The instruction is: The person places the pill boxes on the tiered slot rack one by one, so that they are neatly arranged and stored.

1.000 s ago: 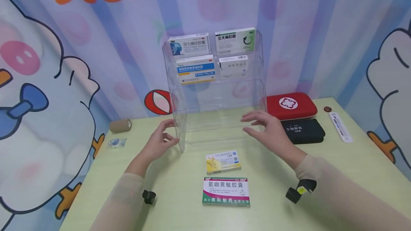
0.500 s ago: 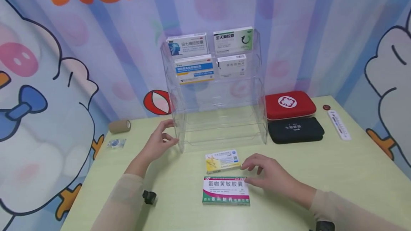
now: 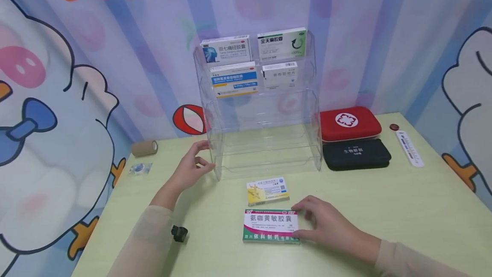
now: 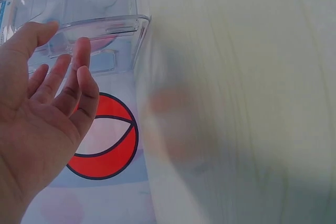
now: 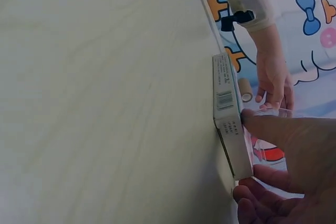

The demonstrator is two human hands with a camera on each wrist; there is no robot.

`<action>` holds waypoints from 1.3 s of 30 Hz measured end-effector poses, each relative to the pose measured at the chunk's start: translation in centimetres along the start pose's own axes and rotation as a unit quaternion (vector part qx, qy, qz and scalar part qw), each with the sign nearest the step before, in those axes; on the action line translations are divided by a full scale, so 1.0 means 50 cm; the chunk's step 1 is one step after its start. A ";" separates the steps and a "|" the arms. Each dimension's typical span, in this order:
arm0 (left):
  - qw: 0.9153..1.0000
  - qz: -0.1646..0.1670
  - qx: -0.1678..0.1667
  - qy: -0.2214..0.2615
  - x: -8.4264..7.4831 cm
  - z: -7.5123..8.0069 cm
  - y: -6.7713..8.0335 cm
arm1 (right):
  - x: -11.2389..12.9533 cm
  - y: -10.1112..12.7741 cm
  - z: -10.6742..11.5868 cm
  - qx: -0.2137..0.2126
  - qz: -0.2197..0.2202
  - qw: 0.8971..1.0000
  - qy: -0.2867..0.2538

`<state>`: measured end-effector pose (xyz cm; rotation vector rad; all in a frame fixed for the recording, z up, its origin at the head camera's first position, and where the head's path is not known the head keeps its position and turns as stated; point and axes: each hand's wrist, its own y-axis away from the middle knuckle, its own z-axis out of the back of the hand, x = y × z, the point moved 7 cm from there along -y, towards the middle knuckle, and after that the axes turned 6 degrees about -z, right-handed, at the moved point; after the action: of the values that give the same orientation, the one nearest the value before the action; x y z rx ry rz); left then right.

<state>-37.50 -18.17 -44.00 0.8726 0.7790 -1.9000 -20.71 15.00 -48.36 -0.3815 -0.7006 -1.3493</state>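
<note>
My left hand (image 3: 189,168) stays beside the left side of a clear tiered display rack (image 3: 269,161). Its fingers are loosely bent, and in the left wrist view the thumb tip (image 4: 51,27) is right at the rack's edge (image 4: 105,24). With thumb and fingers, my right hand (image 3: 326,225) pinches the right end of a green, white and pink medicine box (image 3: 269,227) lying flat on the table. The right wrist view shows that box's (image 5: 224,85) end, with the thumb on its upper edge. Just behind it lies a smaller yellow and white medicine box (image 3: 267,190).
Several medicine boxes (image 3: 234,80) fill the rack's two upper tiers. A red case (image 3: 349,124) and a black pouch (image 3: 355,155) lie right of the rack, beside a white thermometer-like strip (image 3: 409,148). On the left are a brown bandage roll (image 3: 144,148) and a small clear packet (image 3: 140,168).
My right hand has left the rack's right side, come down toward the front of the table and taken the right end of the green and pink medicine box. The left hand has stayed.
</note>
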 end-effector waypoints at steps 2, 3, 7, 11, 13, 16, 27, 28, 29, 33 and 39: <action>1.000 0.000 -0.001 0.001 0.000 0.000 0.000 | 0.000 0.000 0.001 -0.006 0.002 1.000 -0.012; 1.000 0.001 -0.002 0.001 0.000 0.000 0.000 | 0.000 0.000 0.001 -0.007 0.003 1.000 -0.020; 1.000 0.000 -0.003 0.000 0.001 0.000 0.000 | 0.001 0.000 0.004 -0.006 -0.013 0.999 -0.051; 1.000 0.003 -0.005 0.005 0.005 -0.006 0.004 | 0.008 0.005 0.013 -0.007 -0.036 0.997 -0.070; 1.000 0.007 -0.004 0.007 0.006 -0.009 0.007 | 0.015 0.010 0.023 -0.019 -0.023 0.997 -0.073; 1.000 0.011 -0.002 0.003 0.005 -0.008 0.008 | 0.026 0.017 0.039 -0.048 0.007 0.996 -0.077; 1.000 0.019 0.006 0.000 -0.003 0.006 -0.006 | 0.074 -0.011 0.128 -0.165 0.113 0.975 -0.093; 1.000 0.018 0.006 -0.001 -0.005 0.006 -0.008 | 0.081 -0.018 0.143 -0.182 0.126 0.971 -0.093; 1.000 0.017 0.005 -0.001 -0.005 0.007 -0.009 | 0.089 -0.027 0.159 -0.200 0.136 0.966 -0.090; 1.000 0.020 0.007 -0.003 -0.002 0.007 -0.008 | 0.125 -0.066 0.221 -0.261 0.176 0.945 -0.092; 1.000 0.027 0.013 0.003 -0.002 0.005 0.002 | 0.195 -0.136 0.301 -0.316 0.228 0.915 -0.105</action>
<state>-37.46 -18.35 -43.81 0.9071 0.7295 -1.8637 -30.29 15.72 -31.74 -1.1509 -0.2941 -1.0616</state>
